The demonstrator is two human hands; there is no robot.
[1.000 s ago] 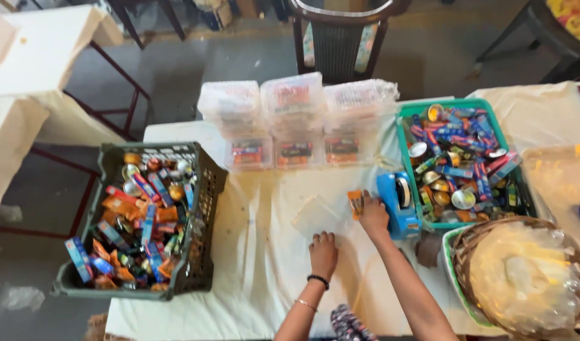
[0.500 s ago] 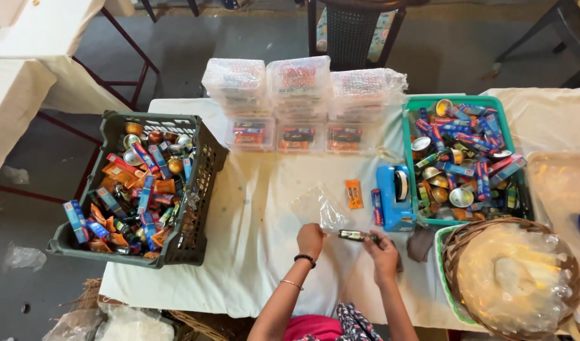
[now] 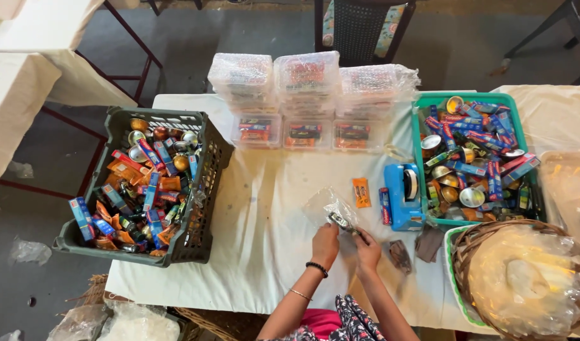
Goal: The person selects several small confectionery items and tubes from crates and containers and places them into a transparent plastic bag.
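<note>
My left hand (image 3: 325, 244) and my right hand (image 3: 367, 248) meet near the table's front edge, both pinching a small dark item (image 3: 342, 221) at the mouth of a clear plastic bag (image 3: 326, 206). The bag lies crumpled on the white tablecloth (image 3: 271, 240) just beyond my fingers. An orange sachet (image 3: 361, 192) lies a little further back, next to a blue tape dispenser (image 3: 403, 196). A small dark packet (image 3: 400, 256) rests right of my right hand.
A dark crate (image 3: 201, 208) of mixed packets and tins stands at the left. A green tray (image 3: 422, 189) of similar goods is at the right, a wicker basket (image 3: 473, 252) with plastic bags in front of it. Stacked clear boxes (image 3: 306, 88) line the back. A chair (image 3: 359, 25) stands behind.
My right hand drew back from the orange sachet by the tape dispenser and joined the left at the front. Both now hold a small item at the clear bag.
</note>
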